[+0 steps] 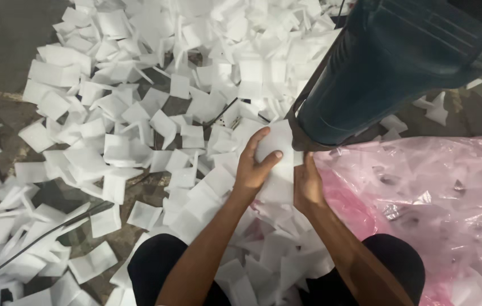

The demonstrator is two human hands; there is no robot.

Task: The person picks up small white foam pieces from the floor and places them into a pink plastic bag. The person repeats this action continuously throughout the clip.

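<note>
My left hand [254, 164] and my right hand [307, 187] hold a white foam piece [278, 170] between them, at the base of a large dark blue-green tool [388, 62] that tilts up to the upper right. My left thumb and fingers wrap the piece's left side. My right hand presses its right edge, just beneath the tool's lower end. My knees in black trousers [159, 263] show at the bottom.
Several white foam squares [128, 130] lie scattered over the grey floor [3, 39] at left and behind. A pink translucent plastic bag [433, 192] with foam inside spreads at the right. A black cable [43, 238] runs across the lower left floor.
</note>
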